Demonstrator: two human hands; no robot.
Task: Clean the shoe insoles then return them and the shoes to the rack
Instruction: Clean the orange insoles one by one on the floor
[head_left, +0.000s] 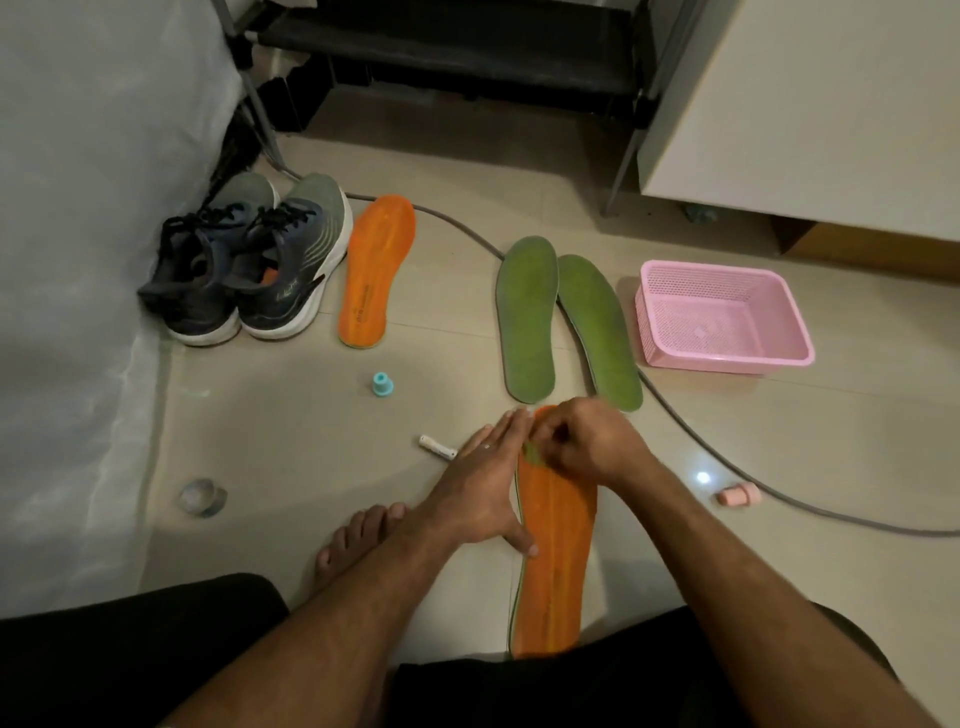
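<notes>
1. Orange and lying lengthwise on the tiled floor (779, 441) between the person's knees, the near insole (558, 561) is the one both hands are on.
2. The left hand (483, 493) lies flat with its fingers straight and close together, pressing along the insole's left edge; its thumb (522, 543) reaches onto the orange surface farther back.
3. The right hand (582, 447) is curled over the toe end of the same insole, fingers bunched as if pinching something small and greenish (531, 453) there; what exactly it pinches cannot be told.
4. A second orange insole (376, 270) lies farther off, just beside the pair of shoes (249, 265), which stand side by side at the left near a pale sheet.
5. Two green insoles (563, 322) lie side by side beyond the hands, touching near their toe ends, with a grey cable (727, 462) running under them.
6. A pink basket (724, 317) sits right of the green insoles.
7. Small items dot the floor: a teal cap (382, 383), a white tube (437, 447) just left of the left hand, a pink cylinder (738, 493) to the right, and a roll of tape (202, 497) to the left.
8. The dark rack (457, 47) stands at the far edge, well apart from the shoes.
</notes>
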